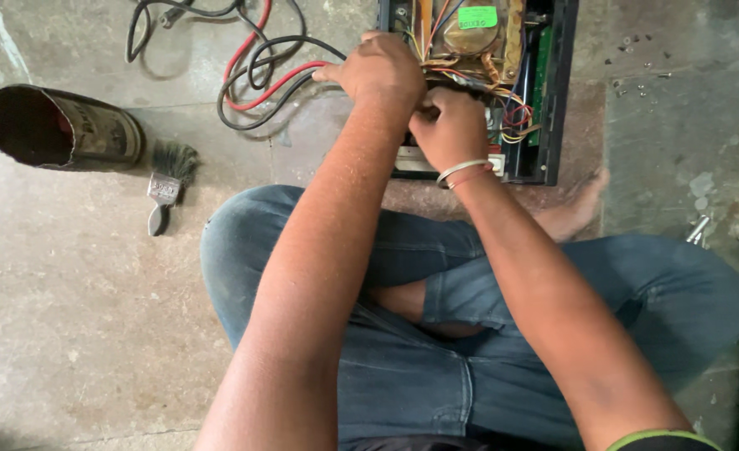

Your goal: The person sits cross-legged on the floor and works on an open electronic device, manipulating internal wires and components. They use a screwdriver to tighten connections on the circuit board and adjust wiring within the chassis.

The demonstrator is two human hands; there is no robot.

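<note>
An opened black electrical unit [553,92] lies on the floor in front of my crossed legs, showing a copper-wound transformer [469,38], coloured wires [515,113] and a green circuit board. My left hand [378,71] rests on the unit's left edge, fingers curled over it. My right hand [449,125], with bangles on the wrist, is closed inside the near part of the unit beside the wires. What the fingers pinch is hidden.
Red and black cables [261,71] coil on the concrete floor left of the unit. A paintbrush [167,184] and a dark tin lying on its side [60,129] are at the left. Small screws [637,63] are scattered at the right.
</note>
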